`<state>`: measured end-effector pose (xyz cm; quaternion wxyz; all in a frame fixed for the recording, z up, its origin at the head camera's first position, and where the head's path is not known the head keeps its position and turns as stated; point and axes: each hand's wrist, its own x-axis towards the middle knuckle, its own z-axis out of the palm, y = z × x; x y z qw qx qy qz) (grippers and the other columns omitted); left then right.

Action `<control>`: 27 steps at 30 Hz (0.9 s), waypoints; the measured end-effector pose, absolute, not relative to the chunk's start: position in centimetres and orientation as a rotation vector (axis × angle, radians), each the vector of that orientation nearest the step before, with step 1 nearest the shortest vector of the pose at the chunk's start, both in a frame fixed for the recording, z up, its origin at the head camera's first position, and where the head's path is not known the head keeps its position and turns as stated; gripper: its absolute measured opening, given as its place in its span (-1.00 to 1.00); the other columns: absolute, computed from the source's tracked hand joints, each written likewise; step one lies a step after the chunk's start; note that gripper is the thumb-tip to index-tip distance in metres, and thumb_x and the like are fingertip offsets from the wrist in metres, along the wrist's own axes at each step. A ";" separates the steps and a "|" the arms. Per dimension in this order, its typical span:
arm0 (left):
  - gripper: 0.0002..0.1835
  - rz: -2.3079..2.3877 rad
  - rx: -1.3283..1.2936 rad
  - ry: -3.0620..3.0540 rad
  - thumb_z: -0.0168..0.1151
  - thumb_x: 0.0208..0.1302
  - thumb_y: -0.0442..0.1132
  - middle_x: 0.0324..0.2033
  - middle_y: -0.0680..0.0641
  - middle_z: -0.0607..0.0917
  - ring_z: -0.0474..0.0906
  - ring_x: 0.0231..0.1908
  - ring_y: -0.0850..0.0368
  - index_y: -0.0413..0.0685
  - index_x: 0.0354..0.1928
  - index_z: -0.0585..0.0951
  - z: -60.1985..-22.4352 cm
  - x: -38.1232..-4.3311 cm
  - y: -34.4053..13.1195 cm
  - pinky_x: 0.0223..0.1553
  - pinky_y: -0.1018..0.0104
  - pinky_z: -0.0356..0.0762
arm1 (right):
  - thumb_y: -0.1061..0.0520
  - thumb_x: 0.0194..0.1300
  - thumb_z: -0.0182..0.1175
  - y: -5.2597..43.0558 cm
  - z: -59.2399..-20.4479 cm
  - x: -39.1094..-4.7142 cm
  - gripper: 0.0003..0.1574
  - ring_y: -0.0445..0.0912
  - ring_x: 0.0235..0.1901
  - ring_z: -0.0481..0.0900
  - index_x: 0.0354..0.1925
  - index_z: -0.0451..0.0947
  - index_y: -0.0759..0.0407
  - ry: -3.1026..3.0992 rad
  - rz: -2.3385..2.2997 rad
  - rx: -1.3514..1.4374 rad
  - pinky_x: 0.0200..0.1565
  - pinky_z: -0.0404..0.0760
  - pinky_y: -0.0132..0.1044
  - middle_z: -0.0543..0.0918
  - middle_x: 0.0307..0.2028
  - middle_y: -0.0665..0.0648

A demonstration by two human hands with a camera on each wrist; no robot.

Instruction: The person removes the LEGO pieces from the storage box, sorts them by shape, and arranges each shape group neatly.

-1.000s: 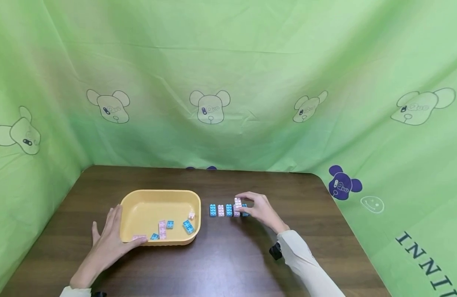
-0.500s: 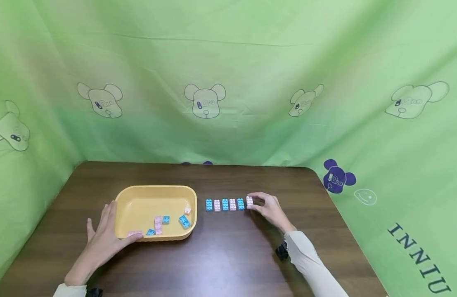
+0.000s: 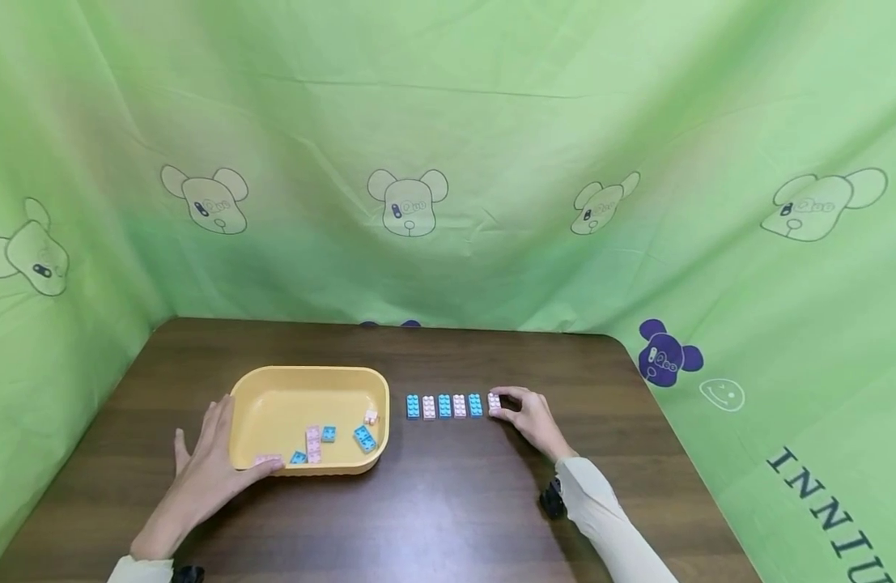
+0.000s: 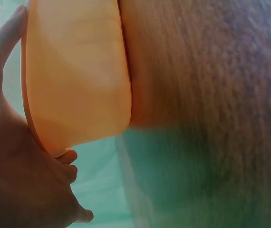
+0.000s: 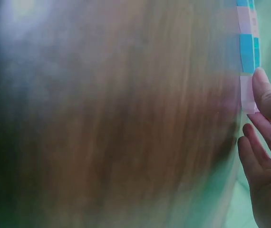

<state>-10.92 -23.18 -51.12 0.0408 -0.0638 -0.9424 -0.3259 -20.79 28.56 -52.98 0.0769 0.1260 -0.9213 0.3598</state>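
Note:
My right hand point(image 3: 533, 423) pinches a pale pink toy building brick point(image 3: 494, 401) between thumb and fingers at the right end of a row. Beside it, a small gap away, stands a blue brick point(image 3: 475, 405); leftward the row alternates pink and blue. The right wrist view shows the thumb against the pink brick point(image 5: 246, 94). At the tray's near left corner my left hand point(image 3: 203, 478) rests on the rim, fingers fairly straight along the left side, thumb along the front. The yellow tray point(image 3: 309, 370) fills much of the left wrist view, with the left hand point(image 4: 26, 166) against its edge.
Inside the tray lie several loose bricks, among them a long pink brick point(image 3: 313, 444), a blue brick point(image 3: 364, 439) and a small pale pink brick point(image 3: 371, 417). The brown wooden table point(image 3: 433, 518) is bounded by a green printed curtain point(image 3: 411, 275) behind and at both sides.
My right hand has carried the pink brick rightward over the row and set it down at the right end, beside the blue brick. The left hand stays on the tray.

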 end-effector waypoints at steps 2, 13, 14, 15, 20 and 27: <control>0.45 -1.002 -0.192 -2.884 0.53 0.15 0.31 0.62 -0.48 -0.07 -0.20 0.59 -0.51 -0.36 0.66 -0.20 -51.1 -10.9 -23.2 0.38 -0.58 -0.67 | 0.23 0.22 0.56 28.6 -53.1 -20.8 -0.55 0.21 0.16 0.70 0.08 0.76 0.30 -2.769 1.073 0.373 0.24 0.59 0.13 0.79 0.04 0.30; 0.45 -0.987 -0.198 -2.877 0.52 0.15 0.32 0.62 -0.49 -0.08 -0.20 0.59 -0.51 -0.37 0.66 -0.21 -51.1 -11.0 -23.2 0.37 -0.58 -0.68 | 0.21 0.20 0.58 28.7 -52.2 -20.9 -0.28 0.28 0.29 0.58 0.30 0.62 0.35 -2.766 1.094 0.468 0.33 0.50 0.19 0.69 0.23 0.34; 0.46 -0.986 -0.197 -2.878 0.52 0.14 0.32 0.61 -0.50 -0.08 -0.20 0.59 -0.51 -0.37 0.66 -0.21 -51.2 -10.9 -23.2 0.37 -0.58 -0.68 | 0.21 0.19 0.58 28.5 -52.1 -20.9 -0.27 0.28 0.29 0.58 0.29 0.62 0.36 -2.754 1.090 0.475 0.33 0.49 0.19 0.69 0.23 0.34; 0.46 -0.991 -0.194 -2.882 0.52 0.14 0.33 0.62 -0.49 -0.09 -0.21 0.60 -0.51 -0.36 0.66 -0.21 -51.2 -10.9 -23.2 0.38 -0.57 -0.69 | 0.21 0.20 0.58 28.3 -52.0 -20.9 -0.27 0.28 0.29 0.58 0.29 0.61 0.36 -2.745 1.083 0.481 0.33 0.49 0.20 0.69 0.23 0.33; 0.45 -0.997 -0.195 -2.881 0.51 0.15 0.33 0.62 -0.48 -0.09 -0.20 0.59 -0.50 -0.35 0.66 -0.22 -51.3 -10.8 -23.1 0.37 -0.57 -0.70 | 0.27 0.20 0.56 26.6 -50.8 -20.8 -0.31 0.28 0.28 0.59 0.27 0.62 0.38 -2.699 1.098 0.527 0.33 0.49 0.20 0.68 0.22 0.34; 0.45 -0.999 -0.197 -2.873 0.51 0.15 0.33 0.62 -0.47 -0.08 -0.19 0.59 -0.51 -0.35 0.67 -0.20 -51.4 -10.8 -23.1 0.38 -0.58 -0.68 | 0.31 0.22 0.53 23.0 -48.7 -21.0 -0.36 0.23 0.25 0.62 0.25 0.63 0.39 -2.638 1.113 0.696 0.30 0.54 0.14 0.70 0.20 0.30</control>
